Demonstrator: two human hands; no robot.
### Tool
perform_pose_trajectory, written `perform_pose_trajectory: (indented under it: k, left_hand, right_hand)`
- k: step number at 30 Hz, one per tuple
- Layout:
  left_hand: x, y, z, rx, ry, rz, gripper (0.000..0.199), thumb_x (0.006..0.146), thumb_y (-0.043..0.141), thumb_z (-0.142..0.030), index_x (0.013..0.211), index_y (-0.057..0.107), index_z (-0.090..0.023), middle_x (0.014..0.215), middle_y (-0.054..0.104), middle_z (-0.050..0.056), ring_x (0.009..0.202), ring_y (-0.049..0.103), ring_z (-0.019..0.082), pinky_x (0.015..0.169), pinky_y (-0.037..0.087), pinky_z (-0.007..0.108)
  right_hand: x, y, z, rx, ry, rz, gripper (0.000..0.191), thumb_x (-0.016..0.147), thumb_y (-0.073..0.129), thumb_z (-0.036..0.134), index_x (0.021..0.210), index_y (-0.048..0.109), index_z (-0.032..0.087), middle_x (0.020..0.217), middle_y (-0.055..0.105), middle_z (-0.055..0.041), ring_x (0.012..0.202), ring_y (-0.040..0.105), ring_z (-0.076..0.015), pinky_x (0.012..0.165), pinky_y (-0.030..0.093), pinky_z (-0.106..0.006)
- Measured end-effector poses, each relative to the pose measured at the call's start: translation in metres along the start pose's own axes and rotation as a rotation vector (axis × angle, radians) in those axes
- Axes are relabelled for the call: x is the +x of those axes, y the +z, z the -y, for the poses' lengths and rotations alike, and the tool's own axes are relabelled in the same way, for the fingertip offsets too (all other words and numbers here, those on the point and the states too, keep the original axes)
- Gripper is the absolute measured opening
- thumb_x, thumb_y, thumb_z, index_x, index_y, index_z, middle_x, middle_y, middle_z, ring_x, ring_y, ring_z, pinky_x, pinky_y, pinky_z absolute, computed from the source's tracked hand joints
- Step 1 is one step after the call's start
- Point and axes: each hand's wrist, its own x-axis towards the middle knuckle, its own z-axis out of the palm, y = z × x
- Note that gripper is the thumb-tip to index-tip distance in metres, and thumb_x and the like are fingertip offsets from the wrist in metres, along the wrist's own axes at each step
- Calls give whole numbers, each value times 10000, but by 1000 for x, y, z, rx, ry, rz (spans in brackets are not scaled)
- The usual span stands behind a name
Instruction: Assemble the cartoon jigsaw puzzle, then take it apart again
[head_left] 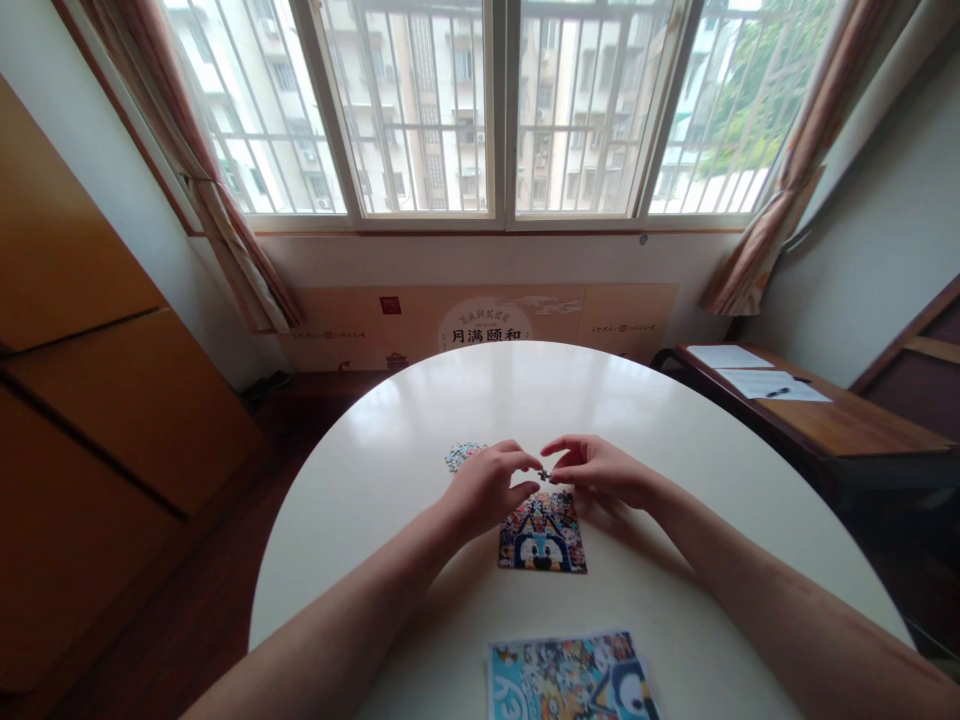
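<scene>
A partly assembled puzzle (543,545) with a blue dog face lies on the white round table (337,560). Above its far edge, my right hand (592,468) pinches a small dark puzzle piece (545,476) between thumb and fingers. My left hand (495,482) is just left of that piece, thumb and fingers apart, over the puzzle's far left corner; nothing shows in its grasp. Behind my left hand sits a pile of loose pieces (460,456), partly covered by the hand.
A colourful picture sheet or box (566,680) lies at the table's near edge. To the right stands a wooden desk (862,425) with papers (772,384) and a pen. A cardboard panel (337,325) leans below the window.
</scene>
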Motion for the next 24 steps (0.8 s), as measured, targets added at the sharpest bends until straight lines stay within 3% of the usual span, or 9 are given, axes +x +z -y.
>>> perform_pose_trajectory:
  k: [5, 10, 16, 20, 24]
  left_hand:
    - [0, 6, -4, 28, -17, 1, 162, 833, 699, -231, 983, 760, -246, 1008, 717, 35, 773, 658, 172, 749, 507, 300]
    - [1, 2, -2, 35, -18, -18, 134, 841, 690, -236, 953, 764, -241, 986, 724, 32, 757, 655, 169, 745, 503, 296]
    - [5, -35, 26, 159, -188, -103, 157, 873, 639, -246, 964, 765, -222, 986, 723, 39, 710, 639, 163, 711, 487, 291]
    - [4, -60, 48, 260, -324, -32, 186, 861, 618, -247, 966, 769, -215, 980, 739, 51, 819, 659, 207, 734, 471, 295]
    - [1, -69, 62, 258, -425, 39, 197, 833, 618, -269, 933, 779, -217, 954, 758, 58, 857, 670, 224, 724, 463, 286]
  right_hand:
    - [0, -3, -1, -11, -17, 57, 552, 733, 804, 365, 1211, 622, 157, 839, 695, -33, 618, 564, -101, 548, 432, -220]
    - [1, -2, 1, -59, -11, 27, 587, 781, 751, 380, 1307, 578, 184, 875, 661, -37, 593, 517, -86, 480, 374, -192]
    - [2, -2, -1, -68, 7, -78, 448, 852, 651, 387, 1255, 618, 194, 841, 573, -14, 556, 446, -68, 420, 293, -176]
    - [1, -3, -1, -63, 8, -96, 389, 852, 647, 380, 1186, 646, 182, 751, 525, 17, 499, 376, -54, 417, 277, -185]
    - [0, -3, -1, -45, 23, -97, 329, 840, 660, 419, 1045, 654, 162, 695, 494, 33, 476, 362, -53, 406, 266, -190]
